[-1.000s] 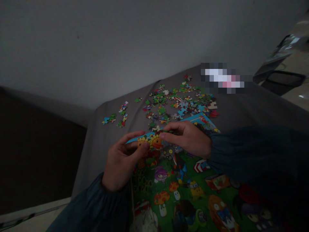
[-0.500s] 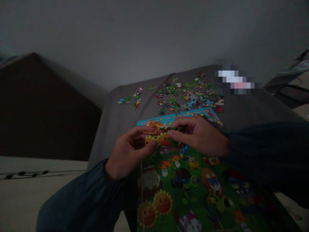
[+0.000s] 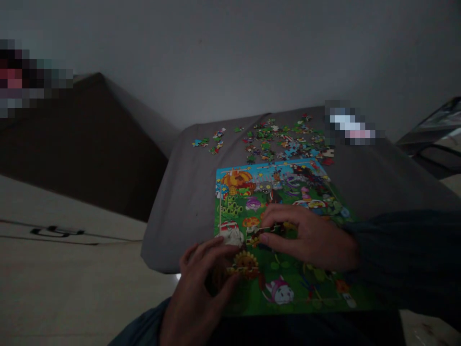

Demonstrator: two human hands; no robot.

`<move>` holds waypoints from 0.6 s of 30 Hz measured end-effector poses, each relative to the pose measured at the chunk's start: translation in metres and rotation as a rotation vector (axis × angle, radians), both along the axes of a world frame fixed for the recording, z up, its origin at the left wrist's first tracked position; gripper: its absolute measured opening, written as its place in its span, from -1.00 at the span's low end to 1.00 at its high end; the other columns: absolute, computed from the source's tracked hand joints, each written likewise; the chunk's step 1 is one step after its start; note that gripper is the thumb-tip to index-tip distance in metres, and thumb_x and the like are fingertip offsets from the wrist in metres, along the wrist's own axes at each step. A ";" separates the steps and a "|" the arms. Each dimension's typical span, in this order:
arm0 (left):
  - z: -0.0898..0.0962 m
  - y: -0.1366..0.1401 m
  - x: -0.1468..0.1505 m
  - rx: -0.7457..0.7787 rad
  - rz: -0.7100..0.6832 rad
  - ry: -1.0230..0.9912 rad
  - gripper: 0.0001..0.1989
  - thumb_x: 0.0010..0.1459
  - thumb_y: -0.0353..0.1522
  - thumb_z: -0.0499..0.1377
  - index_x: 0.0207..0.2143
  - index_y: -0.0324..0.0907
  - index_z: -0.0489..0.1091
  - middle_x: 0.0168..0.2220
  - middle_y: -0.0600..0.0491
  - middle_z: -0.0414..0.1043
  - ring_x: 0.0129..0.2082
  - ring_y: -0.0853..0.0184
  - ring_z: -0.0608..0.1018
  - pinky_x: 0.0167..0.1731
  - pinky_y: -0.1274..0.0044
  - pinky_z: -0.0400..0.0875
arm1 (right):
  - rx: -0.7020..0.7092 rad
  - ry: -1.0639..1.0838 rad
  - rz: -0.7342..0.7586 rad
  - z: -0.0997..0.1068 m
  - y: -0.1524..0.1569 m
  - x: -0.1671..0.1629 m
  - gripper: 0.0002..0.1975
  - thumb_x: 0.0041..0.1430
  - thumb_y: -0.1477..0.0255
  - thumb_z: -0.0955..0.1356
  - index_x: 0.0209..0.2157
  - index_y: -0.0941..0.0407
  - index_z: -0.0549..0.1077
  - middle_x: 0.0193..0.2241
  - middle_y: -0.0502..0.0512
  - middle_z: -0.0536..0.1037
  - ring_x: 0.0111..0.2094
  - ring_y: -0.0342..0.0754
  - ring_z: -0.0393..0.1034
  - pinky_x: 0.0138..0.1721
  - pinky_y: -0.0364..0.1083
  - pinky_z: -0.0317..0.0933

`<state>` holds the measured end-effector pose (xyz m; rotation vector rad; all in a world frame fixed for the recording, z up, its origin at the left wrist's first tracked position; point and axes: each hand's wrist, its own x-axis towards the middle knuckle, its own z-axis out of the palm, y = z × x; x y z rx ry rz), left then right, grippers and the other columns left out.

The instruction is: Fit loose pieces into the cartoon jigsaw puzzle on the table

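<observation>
A puzzle board (image 3: 288, 305) with bright cartoon plants and zombies lies in front of me, tilted toward my lap. My left hand (image 3: 205, 278) is over its lower left corner, thumb and fingers curled round sunflower puzzle pieces (image 3: 243, 271), dim in the shade. To the right of it, my right hand (image 3: 306, 235) hovers over the board's middle. Its thumb and fingers pinch a small dark puzzle piece (image 3: 255, 240), partly hidden by the fingertips. The printed pumpkin (image 3: 236, 178) shows at the upper left of the board.
Many loose puzzle pieces (image 3: 266, 137) are strewn behind the board on a grey cloth-covered table (image 3: 180, 192). A smaller group of pieces (image 3: 218, 139) is to their left. A blurred-out object (image 3: 349, 126) sits at the back right. A dark-topped cabinet (image 3: 90, 149) stands at left.
Both hands have come down the board toward me, the left one furthest, and moved apart. The sunflower pieces went down with the left hand. My view has shifted, uncovering the board's top.
</observation>
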<state>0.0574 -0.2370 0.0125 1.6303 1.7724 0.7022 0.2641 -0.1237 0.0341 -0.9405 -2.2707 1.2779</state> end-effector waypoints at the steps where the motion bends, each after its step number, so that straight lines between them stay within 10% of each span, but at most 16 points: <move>1: -0.004 -0.002 0.001 0.019 0.017 0.049 -0.71 0.06 -0.32 0.21 -0.11 0.06 0.42 0.02 0.01 0.41 0.10 0.03 0.33 0.07 0.02 0.11 | 0.004 -0.007 0.011 0.000 -0.002 0.000 -0.89 0.16 0.38 0.33 -0.40 0.12 0.45 -0.36 0.03 0.48 -0.30 -0.09 0.36 -0.19 -0.07 0.17; 12: -0.026 -0.010 -0.009 0.314 -0.016 0.489 -0.47 0.13 -0.24 0.20 0.14 0.00 0.17 0.18 -0.02 0.17 0.21 0.08 0.14 0.06 0.19 0.13 | 0.110 -0.073 0.050 -0.001 -0.016 0.004 -0.91 0.19 0.42 0.32 -0.38 0.12 0.43 -0.36 0.00 0.45 -0.21 -0.09 0.29 -0.13 -0.05 0.12; 18: -0.020 -0.033 -0.006 0.567 -0.394 0.696 -0.55 0.21 -0.15 0.08 0.10 -0.14 0.30 0.08 0.08 0.40 0.06 0.24 0.32 0.09 0.44 0.02 | 0.171 -0.160 -0.055 -0.001 -0.020 0.003 -0.89 0.18 0.39 0.33 -0.41 0.11 0.41 -0.32 0.01 0.43 -0.17 -0.04 0.23 -0.07 0.03 0.06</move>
